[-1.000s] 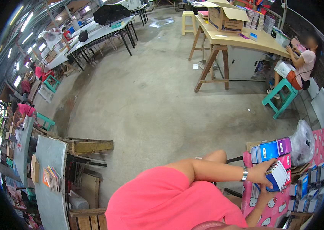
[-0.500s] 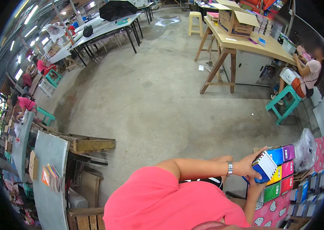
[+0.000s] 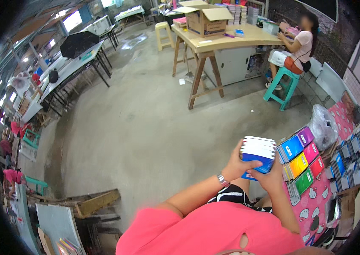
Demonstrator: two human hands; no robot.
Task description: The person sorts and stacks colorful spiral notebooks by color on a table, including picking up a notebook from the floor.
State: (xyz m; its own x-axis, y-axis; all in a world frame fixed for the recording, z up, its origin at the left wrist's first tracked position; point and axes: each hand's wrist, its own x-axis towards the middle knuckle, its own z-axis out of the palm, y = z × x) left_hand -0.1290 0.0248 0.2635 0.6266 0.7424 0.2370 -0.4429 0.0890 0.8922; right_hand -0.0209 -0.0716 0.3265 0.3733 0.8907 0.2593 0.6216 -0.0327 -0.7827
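Both my hands grip a small stack of blue-covered spiral notebooks (image 3: 258,154), with the white page edges facing up. On its left side is my left hand (image 3: 235,166), with a metal watch at the wrist and the thumb across the blue cover. My right hand (image 3: 271,177) closes round the right side, its thumb near the left one. The stack is held in front of my body, just left of several piles of notebooks: blue (image 3: 290,147), purple (image 3: 305,136), yellow (image 3: 298,164), pink (image 3: 311,152), green (image 3: 304,182) and red (image 3: 317,166).
The piles rest on a pink patterned cloth (image 3: 311,209). Beyond them lie a clear plastic bag (image 3: 323,124) and more blue notebooks (image 3: 349,163). A person (image 3: 301,42) sits on a green stool (image 3: 283,88) by a wooden table (image 3: 248,39) bearing a cardboard box (image 3: 206,26).
My view has turned to the right. The notebook stack has come away from the coloured piles to in front of my body, and its page edges now face up.
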